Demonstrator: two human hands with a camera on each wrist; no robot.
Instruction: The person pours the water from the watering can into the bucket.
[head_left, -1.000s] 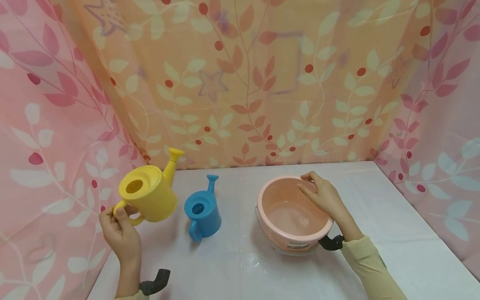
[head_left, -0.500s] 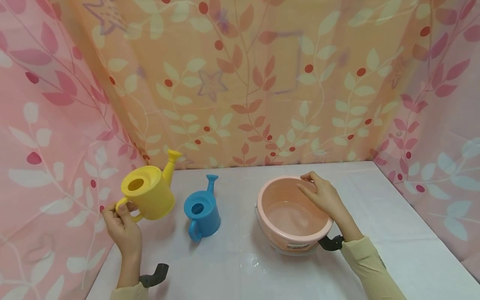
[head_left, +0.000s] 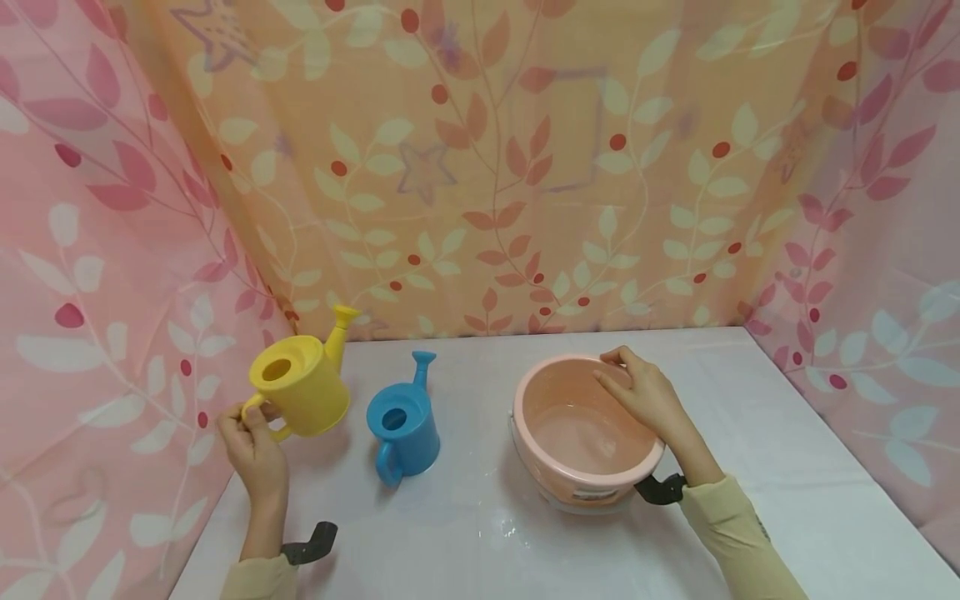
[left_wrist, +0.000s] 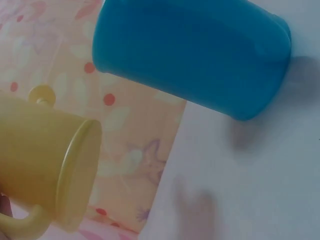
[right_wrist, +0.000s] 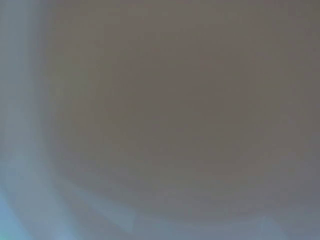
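In the head view, pinches the handle of the yellow watering can (head_left: 309, 398) in the fingers of the left hand (head_left: 261, 458), up off the tabletop (head_left: 442, 533) and left of the upright blue watering can (head_left: 416, 435), while gripping the pink bucket (head_left: 566, 396) by its rim with the right hand (head_left: 651, 403). From the left wrist, shows the yellow watering can apart from the blue one; from the right wrist, too blurred to tell
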